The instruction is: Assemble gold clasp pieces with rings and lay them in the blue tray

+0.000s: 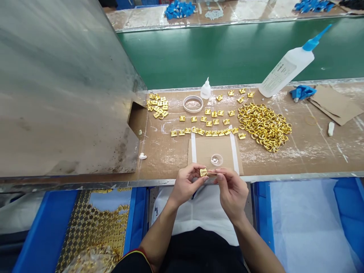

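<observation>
Between the thumb and fingers of my left hand (184,185) is a small square gold-coloured metal piece (203,173). My right hand (233,194) pinches a thin stick (213,173), whose tip reaches the gold piece; I cannot tell whether it touches. Just beyond my hands, a small clear plastic cup (216,159) with a little liquid stands on a taped cardboard pad (200,149). Similar gold pieces (215,133) lie in loose rows farther back, and a heap of gold rings (265,127) is at their right.
A metal housing (71,91) rises at left. Behind the rows are a tape roll (193,109), a small dropper bottle (206,90) and a large tilted bottle (287,70). A green conveyor belt (222,57) runs beyond. Blue bins (136,227) flank my lap, the left one holding gold parts.
</observation>
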{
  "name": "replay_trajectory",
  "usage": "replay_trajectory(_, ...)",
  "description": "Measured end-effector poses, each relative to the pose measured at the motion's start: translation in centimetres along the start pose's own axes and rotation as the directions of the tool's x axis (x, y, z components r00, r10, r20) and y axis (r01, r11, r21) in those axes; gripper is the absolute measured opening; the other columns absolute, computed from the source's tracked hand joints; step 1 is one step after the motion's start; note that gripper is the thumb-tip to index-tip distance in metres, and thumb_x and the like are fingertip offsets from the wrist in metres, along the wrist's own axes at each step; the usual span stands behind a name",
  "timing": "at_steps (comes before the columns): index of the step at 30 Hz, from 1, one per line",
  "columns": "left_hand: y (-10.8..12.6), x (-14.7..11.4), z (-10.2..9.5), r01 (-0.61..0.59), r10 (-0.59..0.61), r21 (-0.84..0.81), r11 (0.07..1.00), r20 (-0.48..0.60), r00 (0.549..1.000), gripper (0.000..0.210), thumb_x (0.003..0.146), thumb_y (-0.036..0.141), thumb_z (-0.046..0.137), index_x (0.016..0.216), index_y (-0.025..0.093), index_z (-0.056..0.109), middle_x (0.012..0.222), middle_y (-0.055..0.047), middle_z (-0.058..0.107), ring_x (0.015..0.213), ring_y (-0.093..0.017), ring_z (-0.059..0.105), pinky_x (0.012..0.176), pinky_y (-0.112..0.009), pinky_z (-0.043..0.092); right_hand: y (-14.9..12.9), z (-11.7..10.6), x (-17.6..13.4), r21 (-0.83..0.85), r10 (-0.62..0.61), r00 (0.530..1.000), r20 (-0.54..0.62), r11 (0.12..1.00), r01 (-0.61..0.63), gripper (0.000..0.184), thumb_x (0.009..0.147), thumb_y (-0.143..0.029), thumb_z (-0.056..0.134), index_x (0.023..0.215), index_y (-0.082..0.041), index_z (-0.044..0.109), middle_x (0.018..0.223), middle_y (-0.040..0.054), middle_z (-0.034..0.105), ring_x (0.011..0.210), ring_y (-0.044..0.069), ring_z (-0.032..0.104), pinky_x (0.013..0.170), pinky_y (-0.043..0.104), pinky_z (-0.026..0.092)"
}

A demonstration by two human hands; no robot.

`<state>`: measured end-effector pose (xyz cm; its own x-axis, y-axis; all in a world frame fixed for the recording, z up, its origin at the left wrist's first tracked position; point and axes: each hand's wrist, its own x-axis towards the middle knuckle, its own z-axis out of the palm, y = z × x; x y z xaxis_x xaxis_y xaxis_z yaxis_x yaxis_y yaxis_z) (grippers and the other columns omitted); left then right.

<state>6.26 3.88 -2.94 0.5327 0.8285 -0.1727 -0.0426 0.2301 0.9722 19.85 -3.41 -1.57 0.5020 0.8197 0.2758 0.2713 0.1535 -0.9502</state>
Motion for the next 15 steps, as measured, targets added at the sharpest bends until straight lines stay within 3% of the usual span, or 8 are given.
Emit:
replay_trajectory(5,-0.20,-0.01,-0.01,-0.030,0.030,-0.005,1.000,0.006,1.000,0.035,0.083,0.042,0.079,0.102,0.015,0.068,0.090,-0.009,0.077,0.085,-0.021,0.076,0.076,-0.029,0.061,0.13,0.24,-0.02,-0.039,-0.038,0.999,0.020,0.998,0.038,0.013,0.101,-0.025,0.059,0.099,-0.024,0.072,0.090,0.0051,0.079,0.081,0.021,0.077,0.070,0.034,0.065)
replay_trajectory(15,-0.08,-0.01,-0.04,-0.032,0.032,0.008,0.999,0.008,0.999,0.035,0.083,0.042,0.079,0.102,0.014,0.069,0.092,-0.010,0.076,0.086,-0.021,0.075,0.079,-0.030,0.061,0.13,0.19,0.06,-0.076,-0.037,0.999,0.030,0.996,0.039,0.015,0.101,-0.026,0.059,0.100,-0.024,0.073,0.092,0.0056,0.080,0.081,0.022,0.078,0.069,0.034,0.065)
